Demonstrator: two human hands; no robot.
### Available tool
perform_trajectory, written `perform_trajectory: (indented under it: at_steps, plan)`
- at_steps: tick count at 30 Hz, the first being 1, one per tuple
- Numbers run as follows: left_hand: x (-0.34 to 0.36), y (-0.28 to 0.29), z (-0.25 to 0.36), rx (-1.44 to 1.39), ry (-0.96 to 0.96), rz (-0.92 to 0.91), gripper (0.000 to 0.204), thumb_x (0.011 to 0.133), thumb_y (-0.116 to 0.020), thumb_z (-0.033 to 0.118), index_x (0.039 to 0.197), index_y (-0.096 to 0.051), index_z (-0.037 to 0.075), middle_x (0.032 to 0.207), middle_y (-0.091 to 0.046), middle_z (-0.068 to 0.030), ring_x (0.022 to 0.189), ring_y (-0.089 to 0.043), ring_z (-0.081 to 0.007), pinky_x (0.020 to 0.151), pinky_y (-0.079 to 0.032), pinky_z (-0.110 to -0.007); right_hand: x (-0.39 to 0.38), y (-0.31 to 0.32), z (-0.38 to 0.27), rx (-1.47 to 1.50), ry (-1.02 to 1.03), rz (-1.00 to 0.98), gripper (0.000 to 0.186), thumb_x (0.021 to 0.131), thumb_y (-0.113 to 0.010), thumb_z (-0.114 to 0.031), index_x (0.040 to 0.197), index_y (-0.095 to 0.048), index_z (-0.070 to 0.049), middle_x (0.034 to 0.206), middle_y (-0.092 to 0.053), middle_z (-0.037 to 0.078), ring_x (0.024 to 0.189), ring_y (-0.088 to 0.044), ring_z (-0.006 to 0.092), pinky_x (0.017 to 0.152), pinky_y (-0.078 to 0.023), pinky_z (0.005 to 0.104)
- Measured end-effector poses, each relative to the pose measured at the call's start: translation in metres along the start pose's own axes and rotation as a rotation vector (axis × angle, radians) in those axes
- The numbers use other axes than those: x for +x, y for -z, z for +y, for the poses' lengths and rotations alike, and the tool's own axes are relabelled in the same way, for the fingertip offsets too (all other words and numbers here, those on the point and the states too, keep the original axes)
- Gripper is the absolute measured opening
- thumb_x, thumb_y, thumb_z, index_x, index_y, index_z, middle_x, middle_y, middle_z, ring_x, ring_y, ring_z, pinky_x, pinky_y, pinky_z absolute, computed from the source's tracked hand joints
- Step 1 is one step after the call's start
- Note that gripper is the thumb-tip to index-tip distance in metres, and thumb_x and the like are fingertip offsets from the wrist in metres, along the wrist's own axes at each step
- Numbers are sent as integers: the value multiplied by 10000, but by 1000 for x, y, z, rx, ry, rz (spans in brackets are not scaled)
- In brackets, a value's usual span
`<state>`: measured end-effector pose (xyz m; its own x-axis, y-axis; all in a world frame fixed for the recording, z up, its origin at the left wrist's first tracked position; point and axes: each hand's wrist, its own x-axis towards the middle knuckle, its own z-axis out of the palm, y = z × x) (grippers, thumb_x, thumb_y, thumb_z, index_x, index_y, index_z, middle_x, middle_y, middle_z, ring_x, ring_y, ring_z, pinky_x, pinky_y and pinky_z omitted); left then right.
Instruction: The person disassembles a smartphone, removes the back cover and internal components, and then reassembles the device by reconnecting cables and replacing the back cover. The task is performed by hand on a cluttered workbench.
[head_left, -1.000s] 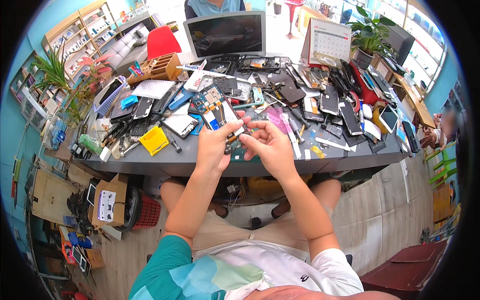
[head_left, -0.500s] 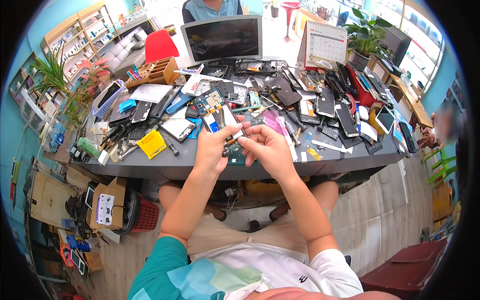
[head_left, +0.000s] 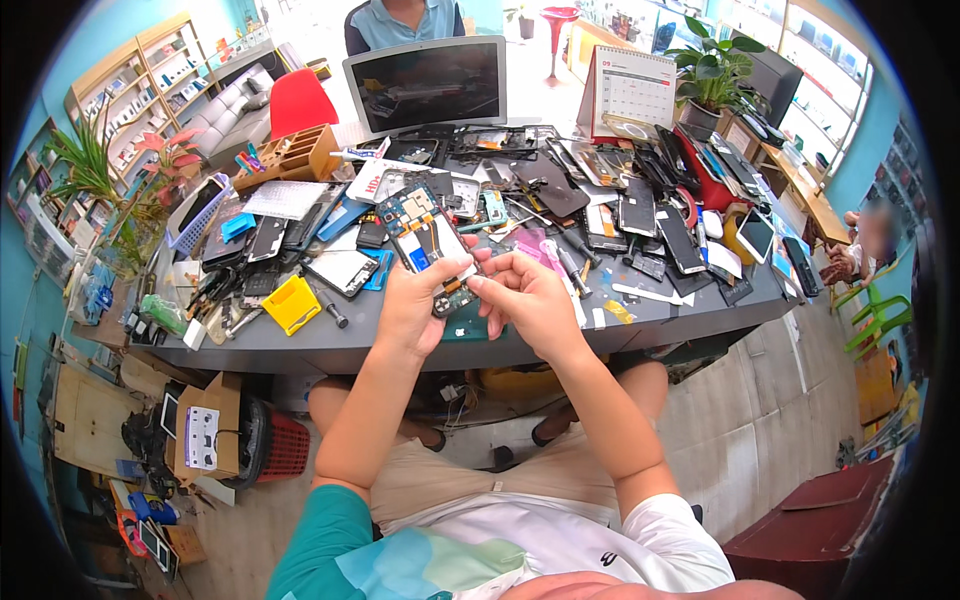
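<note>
1. Lavender lattice basket (head_left: pixel 188 240): left of the silver-framed screen (head_left: pixel 428 85) and nearer the wearer.
2. Wooden desk organizer (head_left: pixel 287 157): just left of the screen, pens standing in its left end.
3. Yellow plastic holder (head_left: pixel 291 305): near the bench's front edge, forward and left of the screen.
4. Left hand (head_left: pixel 408 305): grasping the opened smartphone, thumb across its face, other fingers largely hidden beneath.
5. Opened smartphone (head_left: pixel 428 238): held above the bench on the wearer's side of the screen, tilted, circuit board and orange flex connectors exposed.
6. Right hand (head_left: pixel 530 298): right of the screen's centreline, thumb and forefinger brought together at the smartphone's lower right edge; whether they grip a small part cannot be told.
7. Desk calendar (head_left: pixel 632 88): standing well right of the screen.
8. Potted plant (head_left: pixel 712 62): beyond the calendar, farther right of the screen.
9. White-framed phone (head_left: pixel 757 235): far right and forward of the screen.
</note>
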<state>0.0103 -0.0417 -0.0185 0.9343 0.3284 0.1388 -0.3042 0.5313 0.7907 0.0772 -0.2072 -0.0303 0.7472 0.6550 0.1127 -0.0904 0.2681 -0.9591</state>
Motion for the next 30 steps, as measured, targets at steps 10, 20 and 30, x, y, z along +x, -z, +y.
perform_trajectory:
  at_steps: [10,20,30]
  plan:
    - [-3,6,2,-52,0,-158,689,829,-682,-113,1488,-503,-22,1355,-687,-194,1292,-692,-314,1106,-589,-458,9,9,-11,54,-67,-20,264,1030,-780,-143,1161,-659,51,774,-716,70,539,-652,123,495,-511,251]
    - [0,15,2,-18,31,-71,657,799,-653,-164,1439,-543,-59,1384,-675,-200,1370,-648,-356,1135,-577,-462,7,11,-19,-27,-112,-9,414,1026,-805,-226,1276,-664,73,785,-729,70,558,-684,127,487,-508,253]
    - [-10,18,14,-21,-13,-13,696,806,-632,-174,1478,-498,-52,1448,-623,-230,1407,-616,-409,1175,-559,-534,-36,134,-183,-418,585,547,396,1049,-652,-199,1375,-646,26,929,-743,106,662,-631,116,739,-544,270]
